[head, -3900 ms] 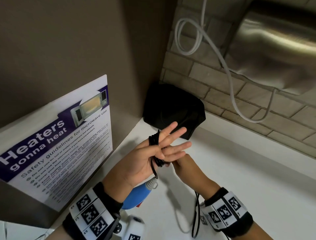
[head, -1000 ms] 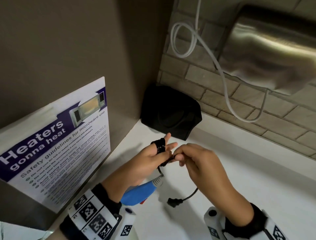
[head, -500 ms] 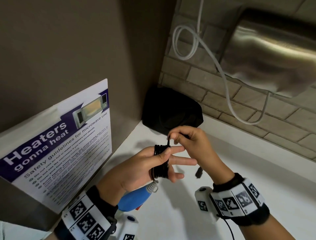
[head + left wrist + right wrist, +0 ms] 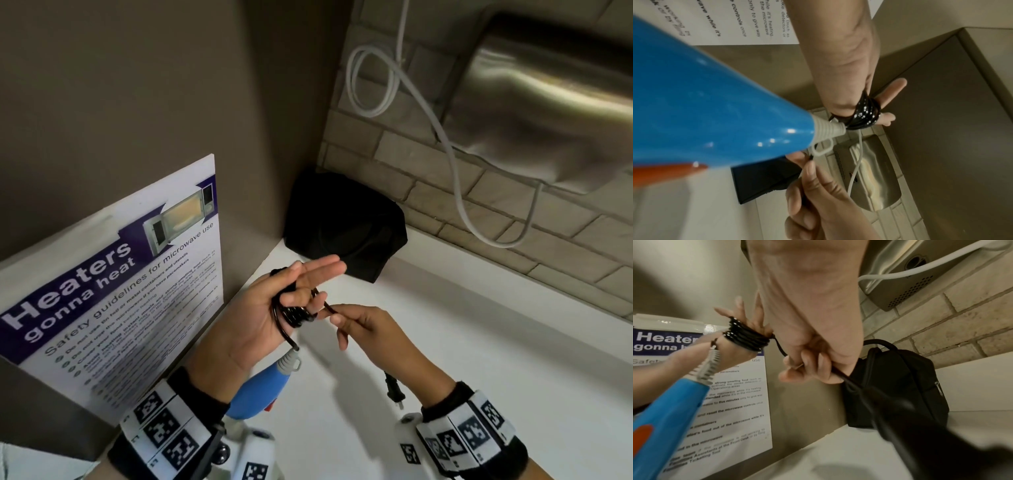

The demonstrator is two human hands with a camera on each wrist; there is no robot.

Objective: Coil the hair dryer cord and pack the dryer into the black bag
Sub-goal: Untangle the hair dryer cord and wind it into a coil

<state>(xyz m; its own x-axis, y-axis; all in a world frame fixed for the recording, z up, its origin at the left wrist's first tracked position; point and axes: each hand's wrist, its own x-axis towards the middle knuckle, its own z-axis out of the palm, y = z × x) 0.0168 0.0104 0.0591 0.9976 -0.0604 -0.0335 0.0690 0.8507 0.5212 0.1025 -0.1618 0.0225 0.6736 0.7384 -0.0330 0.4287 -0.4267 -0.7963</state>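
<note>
Several turns of the black cord (image 4: 295,311) are already sitting wound around the straight, extended fingers (image 4: 320,269) of the left hand (image 4: 260,318), held above the white counter (image 4: 479,359) near its back left corner. The right hand (image 4: 368,330) is pinching the short free tail of the cord just beside the coil, with the plug (image 4: 394,392) dangling below it. The blue hair dryer (image 4: 255,394) is hanging under the left wrist by its cord end. The black bag (image 4: 346,226) is standing in the back left corner of the counter, apparently zipped.

Judging from this, the coil could be slipping off the fingertips if those fingers close together or tilt down, since nothing is tying it. The hanging dryer's weight may also be tugging loops loose, and the swinging plug could snag.
</note>
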